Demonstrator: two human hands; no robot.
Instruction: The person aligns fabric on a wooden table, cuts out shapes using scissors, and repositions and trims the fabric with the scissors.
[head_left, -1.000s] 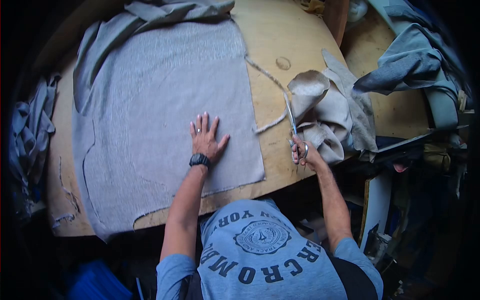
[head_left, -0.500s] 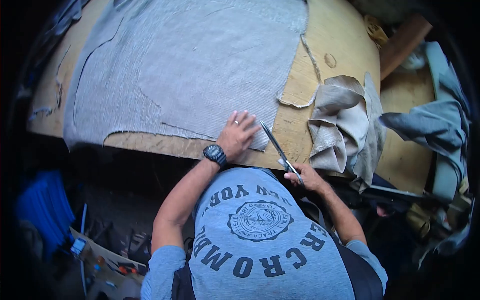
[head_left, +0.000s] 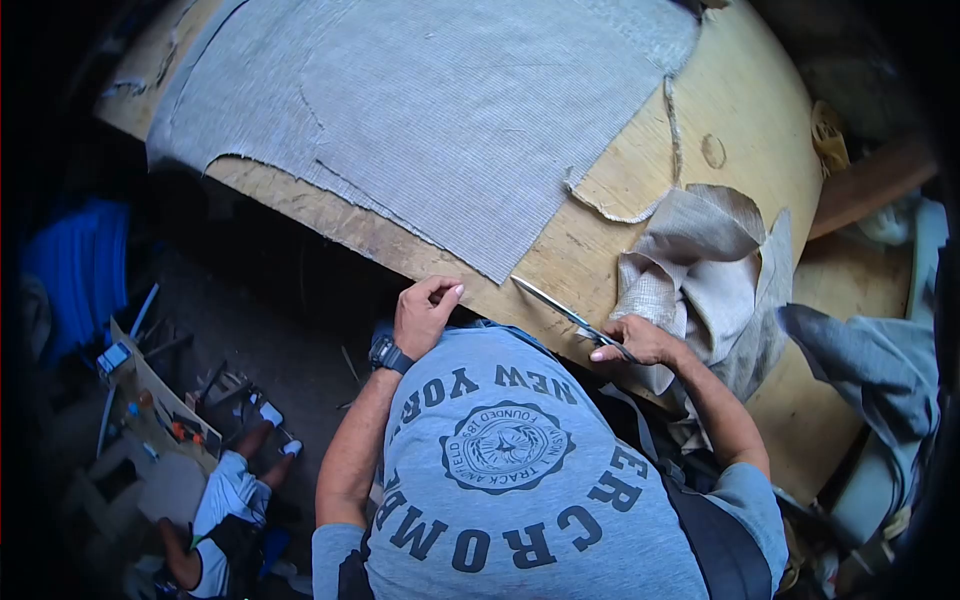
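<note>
My left hand, with a black watch on the wrist, is at the table's front edge. Its fingers are curled together, and nothing shows in them. A pair of scissors is gripped in my right hand, blades pointing up and left. The blade tips lie by the near corner of a grey woven fabric, spread in layers on the wooden table. Right beside my right hand is a crumpled beige-grey cloth. A narrow cut strip trails from the fabric's right side.
Dark grey cloth hangs over at the far right, near a brown wooden piece. Blue material stands at the left. Another person is below at the lower left, beside a bench holding tools.
My left hand has lifted off the fabric and drawn back to the table edge, its fingers curling. The view has turned, bringing the other person into sight. The scissors stay in my right hand.
</note>
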